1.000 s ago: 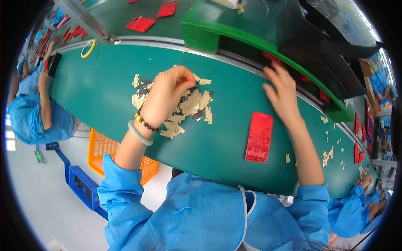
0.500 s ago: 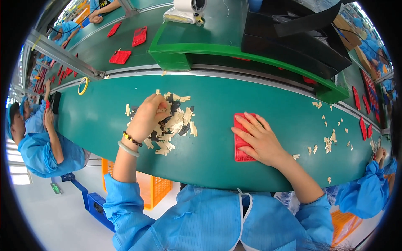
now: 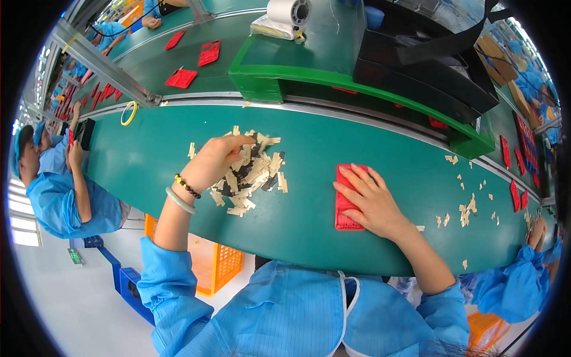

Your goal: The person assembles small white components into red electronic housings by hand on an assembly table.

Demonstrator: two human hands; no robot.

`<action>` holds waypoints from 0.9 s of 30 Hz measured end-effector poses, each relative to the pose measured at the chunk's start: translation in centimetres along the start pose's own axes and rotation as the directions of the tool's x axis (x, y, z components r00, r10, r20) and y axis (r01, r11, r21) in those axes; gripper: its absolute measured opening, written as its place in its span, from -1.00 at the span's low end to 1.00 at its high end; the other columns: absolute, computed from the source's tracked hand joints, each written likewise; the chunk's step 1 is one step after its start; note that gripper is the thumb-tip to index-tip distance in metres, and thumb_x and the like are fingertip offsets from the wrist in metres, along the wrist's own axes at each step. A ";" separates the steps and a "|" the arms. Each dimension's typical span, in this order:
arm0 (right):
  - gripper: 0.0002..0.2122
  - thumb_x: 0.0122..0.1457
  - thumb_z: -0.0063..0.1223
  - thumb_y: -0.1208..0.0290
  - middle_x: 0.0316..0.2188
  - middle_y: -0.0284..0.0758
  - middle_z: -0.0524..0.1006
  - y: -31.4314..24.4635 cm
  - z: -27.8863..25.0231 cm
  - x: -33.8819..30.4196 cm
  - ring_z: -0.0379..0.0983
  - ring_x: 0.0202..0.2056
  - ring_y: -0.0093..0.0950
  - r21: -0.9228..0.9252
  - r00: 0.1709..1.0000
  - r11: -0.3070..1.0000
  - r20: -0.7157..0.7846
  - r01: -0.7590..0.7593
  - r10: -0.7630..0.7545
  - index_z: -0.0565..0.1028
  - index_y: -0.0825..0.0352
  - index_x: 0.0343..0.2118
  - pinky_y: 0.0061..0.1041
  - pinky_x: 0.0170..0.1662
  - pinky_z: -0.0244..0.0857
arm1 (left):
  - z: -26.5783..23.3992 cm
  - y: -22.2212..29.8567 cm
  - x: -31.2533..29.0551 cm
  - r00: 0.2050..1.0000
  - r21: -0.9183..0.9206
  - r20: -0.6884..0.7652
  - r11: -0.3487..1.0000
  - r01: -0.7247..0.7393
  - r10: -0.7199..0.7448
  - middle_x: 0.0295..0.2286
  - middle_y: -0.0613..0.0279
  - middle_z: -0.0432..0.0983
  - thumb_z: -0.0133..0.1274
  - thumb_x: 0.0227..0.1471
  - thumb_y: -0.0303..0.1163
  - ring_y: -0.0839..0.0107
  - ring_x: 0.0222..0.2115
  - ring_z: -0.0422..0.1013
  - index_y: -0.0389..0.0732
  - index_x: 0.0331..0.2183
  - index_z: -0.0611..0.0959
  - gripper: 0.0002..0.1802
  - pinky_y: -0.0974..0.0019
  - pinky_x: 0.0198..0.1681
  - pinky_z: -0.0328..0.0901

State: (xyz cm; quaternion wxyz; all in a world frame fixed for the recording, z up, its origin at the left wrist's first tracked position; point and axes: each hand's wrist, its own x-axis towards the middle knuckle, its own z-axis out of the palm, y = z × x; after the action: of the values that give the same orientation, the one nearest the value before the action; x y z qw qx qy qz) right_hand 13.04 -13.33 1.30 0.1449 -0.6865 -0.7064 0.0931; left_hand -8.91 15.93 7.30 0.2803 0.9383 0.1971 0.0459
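Note:
Above a loose pile of small cream and black flat pieces [image 3: 256, 172] hovers my left hand [image 3: 219, 156]. Its fingers are bent together at the pile's upper part, index finger reaching right; whatever is between the fingertips is hidden. My right hand [image 3: 375, 205] lies flat with fingers spread over a red rectangular plastic part [image 3: 345, 205], covering much of its right side. The red part rests on the green table [image 3: 309, 238], to the right of the pile.
Small cream pieces [image 3: 467, 209] are scattered at the right. A yellow tape ring [image 3: 128, 113] lies at the far left. Beyond, a green shelf [image 3: 256, 86] bears a black box [image 3: 416, 74] and a white roll [image 3: 288, 11]. Red parts [image 3: 181, 78] lie behind. Co-workers [image 3: 71, 196] sit at both sides.
My left hand has shifted slightly over the pile, its index finger now stretching farther right. My right hand stays on the red part. The whole view has shifted a little.

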 end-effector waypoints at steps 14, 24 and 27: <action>-0.84 0.16 0.07 0.63 -0.24 -0.37 0.48 0.5 -0.6 1.7 0.48 -0.28 -0.61 0.929 0.768 0.298 -0.354 0.221 0.534 0.51 0.39 -0.18 -0.63 -0.19 0.37 | 12.5 11.5 5.0 0.997 -0.948 0.054 0.310 0.066 -0.047 -0.45 0.17 0.58 0.08 0.12 -0.53 0.54 -0.52 0.47 -0.37 -0.32 0.58 -0.91 0.52 -0.47 0.38; -0.89 0.02 0.17 0.60 -0.37 -0.27 0.51 -0.3 -1.3 2.0 0.51 -0.41 -0.40 0.307 0.696 0.952 -0.684 0.000 0.220 0.54 0.37 -0.35 -0.51 -0.39 0.43 | 13.7 11.2 4.3 0.993 -0.928 -0.021 0.368 -0.061 0.113 -0.37 0.27 0.52 0.05 0.15 -0.51 0.59 -0.39 0.41 -0.35 -0.28 0.63 -0.87 0.54 -0.33 0.32; -0.92 0.12 0.09 0.55 -0.39 -0.25 0.55 -0.2 -0.9 1.9 0.51 -0.49 -0.39 0.536 0.711 0.841 -0.620 0.076 0.331 0.54 0.40 -0.32 -0.51 -0.43 0.41 | 13.7 11.3 4.6 0.960 -0.776 -0.235 0.565 -0.280 0.153 -0.33 0.24 0.51 0.15 0.01 -0.54 0.41 -0.30 0.42 -0.34 -0.35 0.66 -0.90 0.39 -0.18 0.33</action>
State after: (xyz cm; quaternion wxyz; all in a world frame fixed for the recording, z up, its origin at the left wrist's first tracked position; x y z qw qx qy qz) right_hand 13.12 -11.48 2.37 0.5725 -0.6529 -0.4952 0.0292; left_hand 1.91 2.10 1.86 0.6500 0.7221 0.0578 0.2297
